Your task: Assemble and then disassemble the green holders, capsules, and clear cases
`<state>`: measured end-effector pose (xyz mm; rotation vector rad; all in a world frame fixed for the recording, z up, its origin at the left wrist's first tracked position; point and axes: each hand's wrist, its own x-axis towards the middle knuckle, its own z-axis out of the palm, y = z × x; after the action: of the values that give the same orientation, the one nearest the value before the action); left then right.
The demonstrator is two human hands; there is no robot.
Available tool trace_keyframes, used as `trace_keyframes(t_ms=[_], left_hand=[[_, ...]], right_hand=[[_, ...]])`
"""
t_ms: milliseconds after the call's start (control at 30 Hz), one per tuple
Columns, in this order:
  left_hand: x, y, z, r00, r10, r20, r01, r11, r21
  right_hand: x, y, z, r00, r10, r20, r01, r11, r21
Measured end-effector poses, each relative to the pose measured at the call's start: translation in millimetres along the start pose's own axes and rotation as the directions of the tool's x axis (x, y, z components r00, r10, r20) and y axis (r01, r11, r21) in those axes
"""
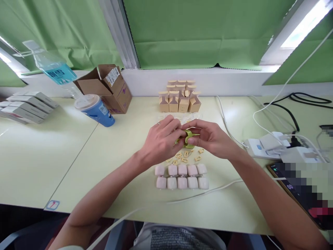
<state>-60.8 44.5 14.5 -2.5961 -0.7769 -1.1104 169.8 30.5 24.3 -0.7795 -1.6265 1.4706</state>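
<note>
Both my hands meet over the middle of the pale table (111,149). My left hand (161,140) and my right hand (208,137) are closed together on a small green round part (187,136), held a little above the tabletop. Just below them lie several small tan loop-shaped clips (185,156). Nearer to me stand two rows of small pinkish-white square cases (182,176). Beyond my hands stands a group of small tan cardboard boxes (179,98), with clear plastic bags (186,117) lying in front of them.
A blue cup (95,109), an open brown carton (109,86) and a water bottle (53,69) are at the back left, flat white boxes (26,106) at far left. White cables (229,128), chargers (270,144) and a phone (304,191) lie at the right. A white cable (182,199) crosses the front.
</note>
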Motion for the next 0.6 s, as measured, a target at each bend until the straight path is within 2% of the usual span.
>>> trace_keyframes(t_ms=[100, 333, 433, 500, 600], left_hand=[[2, -3, -5.5, 0.998, -0.043, 0.056, 0.048, 0.995, -0.083], [6, -7, -15.2, 0.996, -0.087, 0.036, 0.094, 0.922, -0.374], [7, -12, -21.9, 0.989, -0.113, 0.091, 0.141, 0.898, -0.417], [9, -16, -30.6, 0.986, -0.135, 0.096, 0.163, 0.890, -0.426], [11, -23, -42.1, 0.976, -0.156, 0.152, 0.205, 0.896, -0.395]], right_hand=[[0, -3, 2, 1.000, -0.007, 0.001, 0.007, 1.000, -0.021], [-2, -9, -1, 0.996, -0.026, 0.082, 0.028, 0.999, -0.018], [-4, -14, -11, 0.995, -0.028, 0.095, 0.040, 0.990, -0.132], [-8, -19, -22, 0.999, -0.022, 0.035, 0.031, 0.959, -0.280], [-14, -25, -41, 0.990, -0.004, -0.143, -0.063, 0.883, -0.464]])
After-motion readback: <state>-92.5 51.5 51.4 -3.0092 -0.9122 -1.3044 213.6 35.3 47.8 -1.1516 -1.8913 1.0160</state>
